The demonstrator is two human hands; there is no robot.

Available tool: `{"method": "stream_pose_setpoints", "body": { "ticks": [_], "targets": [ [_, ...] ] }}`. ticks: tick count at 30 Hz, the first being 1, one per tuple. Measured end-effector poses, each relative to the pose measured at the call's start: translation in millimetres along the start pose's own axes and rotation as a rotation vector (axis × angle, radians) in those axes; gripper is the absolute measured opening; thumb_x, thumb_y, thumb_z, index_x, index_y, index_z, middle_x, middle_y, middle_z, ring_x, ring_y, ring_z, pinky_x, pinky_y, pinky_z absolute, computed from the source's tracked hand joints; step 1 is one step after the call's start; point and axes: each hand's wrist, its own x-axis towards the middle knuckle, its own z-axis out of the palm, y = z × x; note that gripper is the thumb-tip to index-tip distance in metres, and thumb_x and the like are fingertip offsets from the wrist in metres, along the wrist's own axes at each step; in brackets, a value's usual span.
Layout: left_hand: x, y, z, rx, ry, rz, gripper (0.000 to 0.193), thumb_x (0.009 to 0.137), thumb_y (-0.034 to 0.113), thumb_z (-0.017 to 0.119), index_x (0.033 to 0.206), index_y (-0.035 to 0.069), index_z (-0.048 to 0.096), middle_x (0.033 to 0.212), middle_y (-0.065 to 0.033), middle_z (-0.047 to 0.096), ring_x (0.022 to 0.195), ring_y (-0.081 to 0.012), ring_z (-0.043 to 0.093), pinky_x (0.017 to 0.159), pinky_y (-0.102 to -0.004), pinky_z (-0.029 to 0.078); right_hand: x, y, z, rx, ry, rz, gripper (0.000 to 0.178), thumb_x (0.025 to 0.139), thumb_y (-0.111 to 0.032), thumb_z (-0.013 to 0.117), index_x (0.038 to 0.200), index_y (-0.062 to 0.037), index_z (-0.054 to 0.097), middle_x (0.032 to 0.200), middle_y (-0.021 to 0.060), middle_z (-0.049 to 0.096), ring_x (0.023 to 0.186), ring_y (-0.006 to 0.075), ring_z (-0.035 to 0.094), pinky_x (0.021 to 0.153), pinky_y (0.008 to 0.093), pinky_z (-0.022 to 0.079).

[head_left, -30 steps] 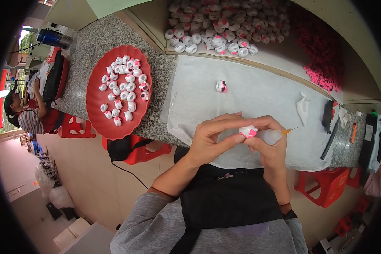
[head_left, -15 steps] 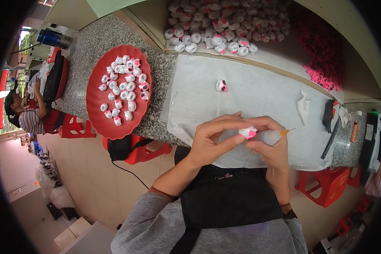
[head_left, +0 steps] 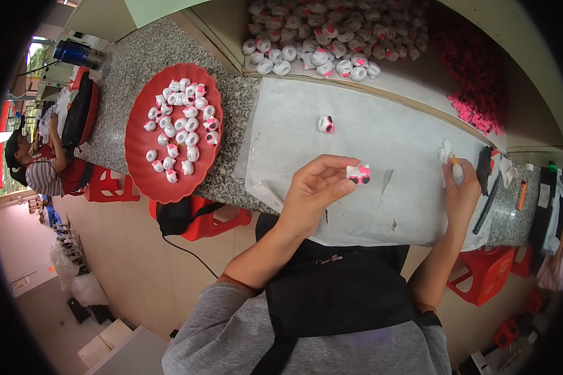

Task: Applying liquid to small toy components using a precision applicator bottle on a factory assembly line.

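Between the thumb and fingers of my left hand point(head_left: 322, 185) is a small white toy head point(head_left: 358, 171) with pink and dark markings. My right hand point(head_left: 463, 190) is closed around a small translucent squeeze bottle point(head_left: 458, 174) with an orange needle tip. That tip is at a crumpled white tissue point(head_left: 445, 152) on the right of the sheet. A second toy head point(head_left: 325, 124), alike in colour, stands by itself on the white sheet point(head_left: 288, 150), beyond my left hand.
On the left, a red scalloped tray point(head_left: 141, 178) holds several toy heads on the speckled counter point(head_left: 234, 103). A shelf point(head_left: 388, 87) at the back carries piles of white heads and pink pieces. A black strip point(head_left: 486, 206) and an orange marker point(head_left: 522, 195) lie right. A person point(head_left: 44, 165) sits far left.
My hands have parted. The right hand has carried the bottle right to the tissue. My left hand keeps the toy head, now turned so its dark markings show.
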Motion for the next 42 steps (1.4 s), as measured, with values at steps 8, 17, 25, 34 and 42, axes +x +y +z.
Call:
{"method": "stream_pose_setpoints", "body": {
  "ticks": [8,17,25,34,42],
  "targets": [
    [-2.1,-2.4,7.6,0.077,0.003,0.135,0.024,0.071,-0.004,0.055,0.095,-0.002,0.048,0.087,-0.005,0.052,0.082,-0.0096,0.049,0.072,-0.0211,0.04,-29.3,-93.6,1.6,1.227,-0.263,0.178,0.013,0.065,0.003,0.058,0.076,0.0005,0.053,0.066,0.0014,0.049,0.061,0.0056,0.044,0.055,0.0172,0.033],
    [-5.4,0.6,11.2,0.048,-0.031,0.124,0.026,0.072,-0.001,0.055,0.097,-0.002,0.047,0.089,-0.0068,0.053,0.086,-0.0104,0.049,0.073,-0.0215,0.04,-35.1,-94.9,15.8,1.135,-0.291,0.241,0.008,0.07,0.001,0.055,0.078,0.001,0.054,0.066,0.0011,0.051,0.058,0.0042,0.043,0.053,0.017,0.034],
    [0.6,1.6,3.4,0.019,-0.011,0.054,0.028,0.073,0.006,0.054,0.099,-0.002,0.046,0.09,-0.0107,0.055,0.089,-0.0176,0.052,0.081,-0.0295,0.037,-11.0,-32.5,-17.2,0.302,0.116,-0.169,0.009,0.067,0.005,0.054,0.076,0.0015,0.053,0.067,0.0028,0.052,0.06,0.0079,0.046,0.056,0.018,0.036],
    [-0.2,0.4,9.2,-0.004,-0.036,0.017,0.027,0.074,0.003,0.053,0.099,0.0,0.047,0.093,-0.0079,0.053,0.088,-0.0126,0.049,0.079,-0.0249,0.036,-26.2,-79.5,-1.9,0.998,-0.243,0.044,0.011,0.065,0.005,0.057,0.074,0.001,0.053,0.069,0.0044,0.051,0.06,0.0091,0.046,0.054,0.0178,0.034],
    [3.1,-5.5,5.4,-0.04,-0.025,-0.017,0.026,0.075,0.005,0.052,0.1,0.0,0.046,0.091,-0.012,0.054,0.089,-0.0197,0.051,0.082,-0.0325,0.038,3.1,-27.1,8.3,0.131,-0.076,-0.019,0.013,0.069,-0.002,0.055,0.082,-0.0008,0.052,0.08,0.0092,0.054,0.074,0.0219,0.053,0.067,0.0278,0.039]
  ]
}}
